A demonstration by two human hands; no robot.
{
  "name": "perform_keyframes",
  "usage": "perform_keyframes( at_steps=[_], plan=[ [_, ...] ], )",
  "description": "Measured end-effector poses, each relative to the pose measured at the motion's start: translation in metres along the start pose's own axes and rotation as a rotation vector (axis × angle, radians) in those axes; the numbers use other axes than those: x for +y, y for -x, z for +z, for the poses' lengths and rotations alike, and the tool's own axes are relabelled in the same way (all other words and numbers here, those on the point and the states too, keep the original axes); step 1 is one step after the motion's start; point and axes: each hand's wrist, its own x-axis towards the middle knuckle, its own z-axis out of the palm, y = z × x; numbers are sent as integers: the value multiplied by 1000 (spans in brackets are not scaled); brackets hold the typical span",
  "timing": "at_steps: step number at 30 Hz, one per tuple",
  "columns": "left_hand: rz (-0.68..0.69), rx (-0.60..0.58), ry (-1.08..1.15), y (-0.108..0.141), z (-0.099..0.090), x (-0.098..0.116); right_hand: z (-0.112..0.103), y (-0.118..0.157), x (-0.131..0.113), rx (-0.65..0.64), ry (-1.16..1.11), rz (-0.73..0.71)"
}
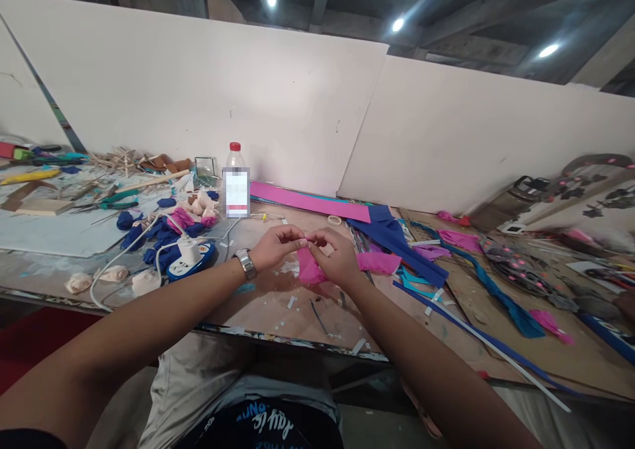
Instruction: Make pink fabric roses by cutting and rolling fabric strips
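Observation:
Above the middle of the table, my left hand (278,245) and my right hand (337,258) meet at the fingertips. Both are closed in a pinch on the top edge of a pink crepe paper strip (308,269). Its gathered part hangs below the fingers, partly behind my right hand. More pink crepe paper (380,263) stretches to the right of that hand; whether it is the same piece I cannot tell. A metal watch (245,264) is on my left wrist.
At the left are a blue power strip (191,264) with a plugged-in white charger, rolled paper flowers (143,281) and green-handled pliers (119,199). A phone (237,194) leans on a red-capped bottle (235,147). Blue strips (421,260) and cardboard (476,303) lie at the right.

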Motion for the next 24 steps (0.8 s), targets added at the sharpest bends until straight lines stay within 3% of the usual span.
perform_keyframes(
  at_steps=[7, 14, 24],
  plan=[
    [-8, -45, 152, 1, 0, -5, -3, 0, -9, 47, 25, -27],
    [15, -69, 134, 1, -1, -2, -3, 0, -6, 75, 0, -44],
    [198, 49, -264, 2, -3, 3, -1, -1, -4, 56, 23, -9]
  ],
)
